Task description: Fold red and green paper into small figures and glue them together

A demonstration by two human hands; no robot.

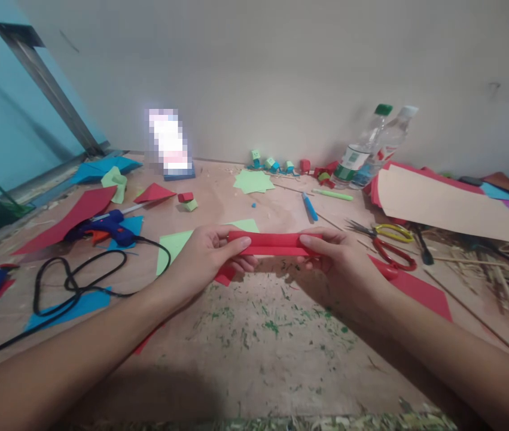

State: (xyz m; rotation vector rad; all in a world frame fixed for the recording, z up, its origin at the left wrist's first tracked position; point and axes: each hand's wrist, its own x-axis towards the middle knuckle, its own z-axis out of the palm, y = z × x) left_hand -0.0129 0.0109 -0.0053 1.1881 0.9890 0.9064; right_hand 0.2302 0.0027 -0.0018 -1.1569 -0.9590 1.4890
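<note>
A folded red paper strip (273, 243) is held level just above the wooden table (263, 341), in the middle of the view. My left hand (207, 254) pinches its left end with thumb on top and fingers beneath. My right hand (337, 256) pinches the right end the same way. A light green paper sheet (176, 244) lies on the table just behind my left hand. A loose flap of the red paper hangs below the strip near my left fingers.
A blue glue gun (110, 226) and its black cord (72, 281) lie at the left. Scissors (386, 242) with red and yellow handles, a blue pen (310, 207), two plastic bottles (366, 149), a tan sheet (442, 206) and thin sticks (474, 263) are at the right. Small paper cubes (272, 163) line the wall.
</note>
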